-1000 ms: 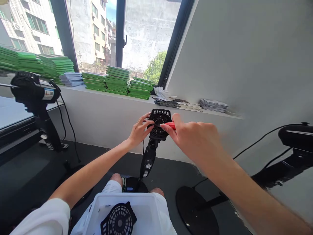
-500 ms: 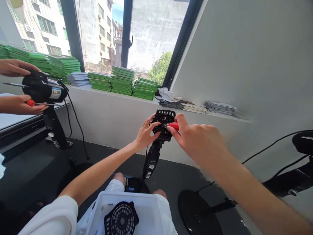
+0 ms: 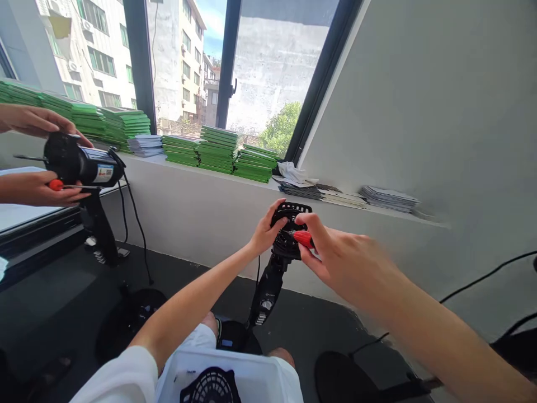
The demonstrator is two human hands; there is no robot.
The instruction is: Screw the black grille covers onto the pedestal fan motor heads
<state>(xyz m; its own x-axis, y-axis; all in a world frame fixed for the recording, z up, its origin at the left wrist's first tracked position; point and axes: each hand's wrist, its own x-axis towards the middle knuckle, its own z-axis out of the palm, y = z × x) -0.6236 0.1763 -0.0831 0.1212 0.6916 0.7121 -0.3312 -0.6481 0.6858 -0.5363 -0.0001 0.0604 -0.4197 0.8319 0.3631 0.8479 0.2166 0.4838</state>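
Observation:
In front of me a stand fan's black slotted motor housing (image 3: 298,209) sits on top of a black fan post (image 3: 268,291) with a knob and buttons. My left hand (image 3: 268,228) grips the housing's left edge, its thumb over the front and its fingers round the upper side. A red-handled screwdriver (image 3: 304,239) is pinched between the thumb and fingers of my right hand (image 3: 335,246). Its shaft points left into the middle of the housing; the tip is too small to make out. In the white tub (image 3: 268,369) on my lap lies a black round slotted cover (image 3: 212,386).
On the left, another person's hands (image 3: 37,187) hold a screwdriver at a second black fan motor (image 3: 79,159). Green stacks (image 3: 218,148) and a white cloth (image 3: 297,173) line the window ledge. Round black bases (image 3: 346,378) and cables stand on the floor.
My left hand has moved from beside the screwdriver's shaft to the housing's upper left edge. The right hand has tilted the screwdriver's handle slightly downward. The whole view has shifted.

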